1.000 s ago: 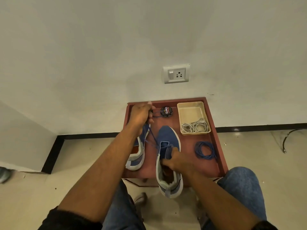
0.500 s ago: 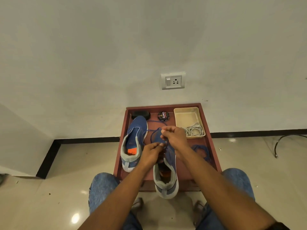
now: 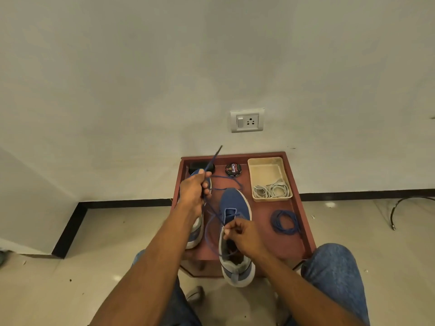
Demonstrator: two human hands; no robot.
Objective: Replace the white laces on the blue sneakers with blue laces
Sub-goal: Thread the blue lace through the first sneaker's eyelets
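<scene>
- Your knees in blue jeans sit at the bottom of the frame, on either side of a low reddish-brown table at lower centre.
- Nearest you on the table, just right of centre, is a blue sneaker, its grey heel hanging over the near edge and its toe pointing up the frame.
- Your right hand rests over that sneaker's opening, fingers curled and pinching a blue lace at the eyelets.
- The lace runs up and left from there to your left hand, which grips it in a closed fist; one tip sticks out above the fist towards the wall, and a loop trails across the table.
- Under your left forearm lies the second sneaker, mostly hidden.
- To the right, a coiled spare blue lace lies on the table.
- Further up, a cream tray holds the white laces at its near end.
- At the far edge sit a round polish tin and a black object, partly hidden.
- Above, on the white wall, is a switch socket.
</scene>
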